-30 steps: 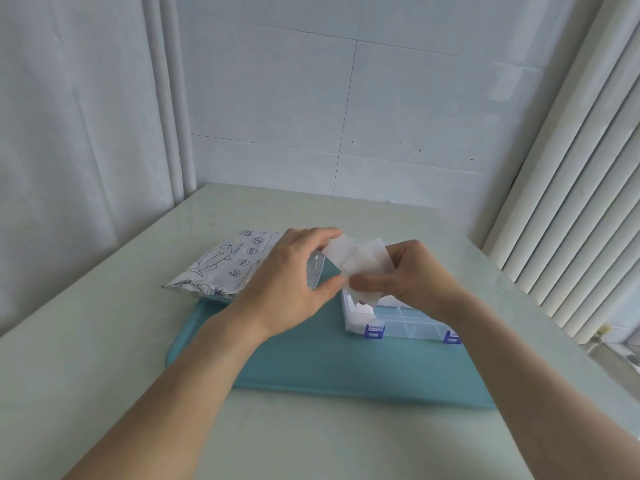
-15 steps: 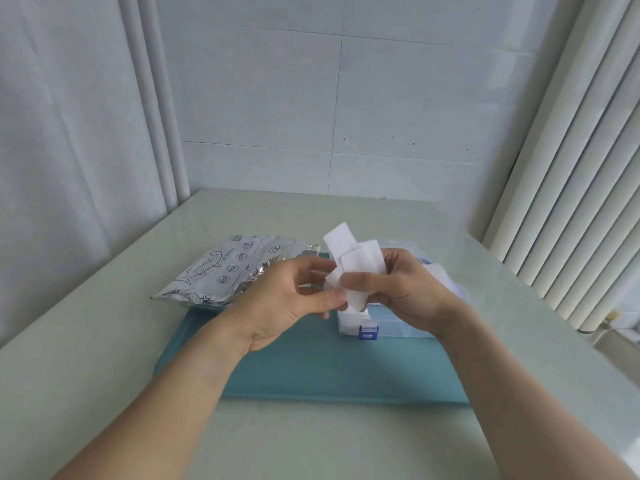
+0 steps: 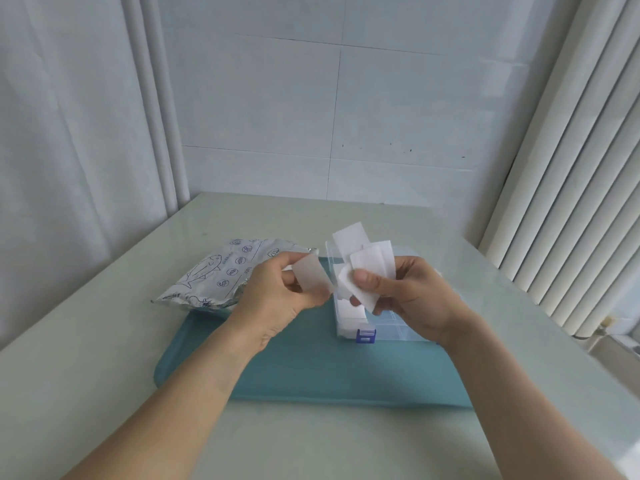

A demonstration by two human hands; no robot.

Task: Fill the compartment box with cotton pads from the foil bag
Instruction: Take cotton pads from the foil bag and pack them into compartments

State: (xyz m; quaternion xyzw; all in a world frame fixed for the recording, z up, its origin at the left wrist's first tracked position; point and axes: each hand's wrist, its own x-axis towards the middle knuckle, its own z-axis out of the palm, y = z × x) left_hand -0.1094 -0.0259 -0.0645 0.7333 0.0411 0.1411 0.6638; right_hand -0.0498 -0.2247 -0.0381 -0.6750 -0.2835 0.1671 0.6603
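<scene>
My left hand point(image 3: 277, 299) pinches a single white cotton pad point(image 3: 311, 273) between thumb and fingers, just left of the box. My right hand point(image 3: 408, 296) grips a fanned bunch of several cotton pads point(image 3: 372, 268) above the clear compartment box point(image 3: 391, 329). The box has blue clasps and sits on a teal mat point(image 3: 311, 368); its leftmost compartment holds white pads point(image 3: 349, 311). The silver foil bag point(image 3: 221, 275) with a fish drawing lies at the mat's back left corner, behind my left hand.
The pale green table point(image 3: 86, 358) meets a tiled wall at the back. A white curtain point(image 3: 69, 133) hangs on the left and vertical blinds point(image 3: 571, 202) on the right.
My left hand has pulled one pad away from the bunch, and the two hands have drawn apart. The view has tilted upward a little.
</scene>
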